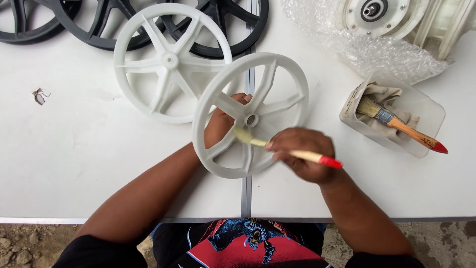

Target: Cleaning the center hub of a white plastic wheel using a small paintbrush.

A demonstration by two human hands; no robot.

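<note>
My left hand reaches under a white spoked plastic wheel and holds it tilted above the white table, fingers showing through the spokes. My right hand grips a small paintbrush with a wooden handle and red tip. Its bristles touch a spoke just beside the wheel's hub.
A second white wheel lies flat behind the held one. Black wheels line the far edge. At right, a clear plastic tub holds a cloth and another brush. Bubble wrap and a white motor part sit at the far right.
</note>
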